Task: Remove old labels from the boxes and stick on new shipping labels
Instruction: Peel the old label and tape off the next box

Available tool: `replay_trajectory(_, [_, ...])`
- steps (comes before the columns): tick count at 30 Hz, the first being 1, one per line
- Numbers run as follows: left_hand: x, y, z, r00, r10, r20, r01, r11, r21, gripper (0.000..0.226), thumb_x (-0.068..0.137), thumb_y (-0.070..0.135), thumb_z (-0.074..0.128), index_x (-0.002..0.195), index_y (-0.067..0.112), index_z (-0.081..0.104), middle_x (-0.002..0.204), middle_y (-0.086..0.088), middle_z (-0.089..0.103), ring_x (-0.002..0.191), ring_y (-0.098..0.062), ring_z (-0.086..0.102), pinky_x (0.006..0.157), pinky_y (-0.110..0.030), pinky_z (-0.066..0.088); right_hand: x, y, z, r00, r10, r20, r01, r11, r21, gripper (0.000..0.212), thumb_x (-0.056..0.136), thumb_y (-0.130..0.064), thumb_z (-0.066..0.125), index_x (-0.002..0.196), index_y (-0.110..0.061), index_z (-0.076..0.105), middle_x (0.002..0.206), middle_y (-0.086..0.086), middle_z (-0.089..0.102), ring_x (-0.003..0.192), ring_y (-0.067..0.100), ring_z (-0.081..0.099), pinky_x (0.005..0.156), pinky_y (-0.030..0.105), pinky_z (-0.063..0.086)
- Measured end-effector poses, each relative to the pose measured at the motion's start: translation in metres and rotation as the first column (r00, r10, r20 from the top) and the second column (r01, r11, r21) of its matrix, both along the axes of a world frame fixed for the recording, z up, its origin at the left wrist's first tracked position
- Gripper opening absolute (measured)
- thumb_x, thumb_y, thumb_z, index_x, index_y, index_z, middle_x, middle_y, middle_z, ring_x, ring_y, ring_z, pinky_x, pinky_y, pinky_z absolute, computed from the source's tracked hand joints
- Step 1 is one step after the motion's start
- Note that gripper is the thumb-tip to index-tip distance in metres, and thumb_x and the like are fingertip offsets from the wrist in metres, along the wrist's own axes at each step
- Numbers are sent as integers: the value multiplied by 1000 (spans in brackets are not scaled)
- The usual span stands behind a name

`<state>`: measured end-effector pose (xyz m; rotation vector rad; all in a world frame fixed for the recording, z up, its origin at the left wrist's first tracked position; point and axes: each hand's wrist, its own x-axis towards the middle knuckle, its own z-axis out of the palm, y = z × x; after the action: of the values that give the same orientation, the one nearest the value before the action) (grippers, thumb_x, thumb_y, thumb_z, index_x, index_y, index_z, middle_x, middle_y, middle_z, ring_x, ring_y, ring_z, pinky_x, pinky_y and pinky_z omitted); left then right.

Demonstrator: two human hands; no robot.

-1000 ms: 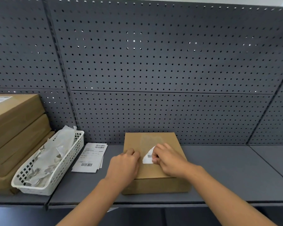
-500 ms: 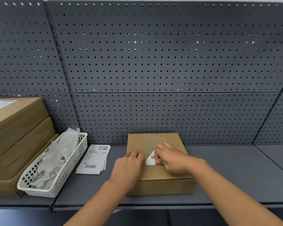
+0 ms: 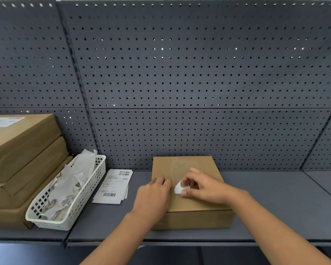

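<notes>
Box (image 3: 195, 219): brown carton, flat on the grey shelf (image 3: 275, 203), close to the pegboard (image 3: 180, 73), centre of view
Old label (image 3: 177, 188): white, crumpled, partly lifted off the box top; a pale patch (image 3: 180, 163) shows on the carton behind it
Right hand (image 3: 204, 188): thumb and fingers curled, pinching the old label
Left hand (image 3: 153, 194): fingers loosely bent, tips pressing on the box top near its left edge, gripping nothing
New labels (image 3: 113, 186): small stack of barcoded sheets, on the shelf just left of the box
Basket (image 3: 54, 225): white, holds paper scraps (image 3: 71, 180), between the new labels and the stacked cartons (image 3: 23, 150)
</notes>
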<state>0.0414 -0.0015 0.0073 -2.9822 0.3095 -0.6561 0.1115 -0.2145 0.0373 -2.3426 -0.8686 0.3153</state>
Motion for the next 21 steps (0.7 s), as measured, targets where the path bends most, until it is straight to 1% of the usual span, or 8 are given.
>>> replay_trajectory(3, [1, 1, 2, 1000, -5, -7, 5, 1000, -17, 31, 62, 21, 87, 75, 23, 59, 72, 6, 55, 52, -15, 58, 42, -25, 14, -2, 7, -5, 994, -37, 106, 41, 999, -35, 17, 95, -38, 70, 89, -29, 57, 100, -14, 53, 95, 4, 49, 85, 21, 42])
replay_trajectory(6, [2, 2, 1, 1000, -6, -5, 6, 999, -34, 31, 62, 21, 87, 75, 22, 58, 71, 6, 54, 50, -15, 57, 42, -25, 14, -4, 15, -6, 959, -65, 275, 95, 991, -99, 18, 99, -36, 64, 90, -26, 52, 95, -14, 52, 91, 7, 46, 80, 25, 36])
replay_trajectory(9, [1, -1, -3, 1000, 16, -27, -16, 1000, -13, 28, 67, 23, 84, 79, 22, 59, 76, 3, 57, 53, -17, 59, 43, -26, 16, -8, 20, -12, 943, -98, 319, 136, 986, -96, 14, 104, -27, 55, 92, -25, 47, 96, -14, 53, 87, 7, 47, 75, 24, 37])
replay_trajectory(12, [2, -2, -4, 999, 16, -34, -17, 999, -36, 30, 63, 18, 86, 79, 19, 60, 77, 0, 57, 49, -19, 57, 43, -25, 13, -5, 17, -11, 938, -319, 137, 307, 947, 97, 13, 104, -10, 47, 95, -19, 46, 92, -8, 62, 84, 6, 56, 75, 30, 46])
replay_trajectory(14, [2, -2, -4, 999, 16, -32, -18, 999, -39, 33, 59, 15, 88, 78, 18, 61, 76, -1, 57, 47, -19, 54, 43, -23, 10, 0, 10, -11, 886, -461, -55, 452, 827, 334, 13, 107, -14, 46, 94, -14, 46, 73, 3, 66, 73, 13, 59, 75, 38, 48])
replay_trajectory(17, [2, -5, -3, 998, 8, -57, -10, 1000, -29, 37, 52, 15, 89, 76, 18, 62, 74, -1, 57, 45, -18, 52, 43, -24, 12, 2, 6, -11, 871, -464, -162, 478, 722, 500, 18, 108, -23, 49, 93, -13, 47, 71, 14, 71, 64, 12, 64, 71, 34, 51])
replay_trajectory(19, [1, -6, -2, 996, 14, -89, -16, 1000, -16, 38, 50, 15, 90, 77, 18, 63, 74, -1, 57, 45, -17, 52, 43, -24, 11, 3, 8, -13, 877, -420, -232, 472, 672, 570, 19, 108, -21, 50, 93, -10, 47, 75, 16, 73, 66, 12, 68, 70, 28, 52])
replay_trajectory(21, [1, -7, 0, 996, 34, -85, -34, 999, -3, 40, 49, 15, 91, 77, 18, 63, 73, -1, 56, 45, -17, 52, 44, -24, 6, 6, 9, -17, 869, -404, -286, 490, 615, 618, 20, 107, -22, 51, 95, -6, 48, 78, 18, 75, 74, 21, 73, 74, 32, 56])
